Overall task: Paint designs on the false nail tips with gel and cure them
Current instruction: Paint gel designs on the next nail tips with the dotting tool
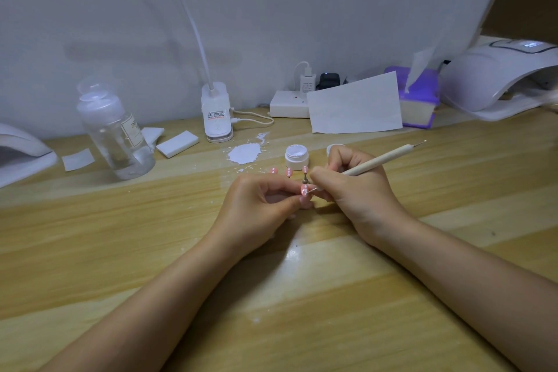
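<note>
The left hand (259,205) pinches a pink nail tip (305,190); the right hand (356,190) grips the dotting pen (377,162), which should touch lightly, re-dipping in the gel jar (296,157) at twelve o'clock.

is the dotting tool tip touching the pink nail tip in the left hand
Touching. The head view shows the dotting tool, held by the right hand, with its metal tip meeting the pink nail tip pinched by the left hand.
</note>
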Motion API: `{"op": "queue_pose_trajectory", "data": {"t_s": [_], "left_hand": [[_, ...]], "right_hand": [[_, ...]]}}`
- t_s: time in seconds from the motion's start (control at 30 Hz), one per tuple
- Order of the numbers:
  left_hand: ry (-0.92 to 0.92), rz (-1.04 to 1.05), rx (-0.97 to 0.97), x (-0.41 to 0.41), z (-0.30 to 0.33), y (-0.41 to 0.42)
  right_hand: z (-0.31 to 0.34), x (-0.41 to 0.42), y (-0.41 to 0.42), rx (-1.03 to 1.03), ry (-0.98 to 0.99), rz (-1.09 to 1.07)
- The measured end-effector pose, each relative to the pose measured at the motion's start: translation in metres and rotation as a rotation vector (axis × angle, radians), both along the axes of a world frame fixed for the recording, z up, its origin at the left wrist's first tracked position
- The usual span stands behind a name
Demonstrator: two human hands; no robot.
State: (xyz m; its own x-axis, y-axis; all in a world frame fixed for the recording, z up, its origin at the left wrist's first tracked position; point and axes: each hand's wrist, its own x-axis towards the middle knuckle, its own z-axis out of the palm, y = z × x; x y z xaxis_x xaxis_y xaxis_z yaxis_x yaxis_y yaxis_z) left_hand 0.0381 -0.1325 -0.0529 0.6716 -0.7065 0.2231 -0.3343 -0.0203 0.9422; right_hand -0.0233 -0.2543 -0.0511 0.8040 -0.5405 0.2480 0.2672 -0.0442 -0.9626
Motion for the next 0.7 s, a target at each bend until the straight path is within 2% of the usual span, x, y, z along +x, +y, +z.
{"op": "queue_pose_trajectory", "data": {"t_s": [0.43, 0.6, 0.7], "left_hand": [[-0.009, -0.013, -0.001, -0.0003, 0.0001, 0.0013], [-0.032, -0.009, 0.007, 0.0002, -0.0014, 0.0014], [-0.073, -0.009, 0.018, 0.0004, -0.0017, 0.0021]], "right_hand": [[0.0007, -0.0011, 0.0000, 0.001, -0.006, 0.023], [0.0046, 0.0000, 0.0011, 0.178, -0.031, 0.003], [0.0048, -0.0001, 0.0008, 0.184, -0.041, 0.000]]}}
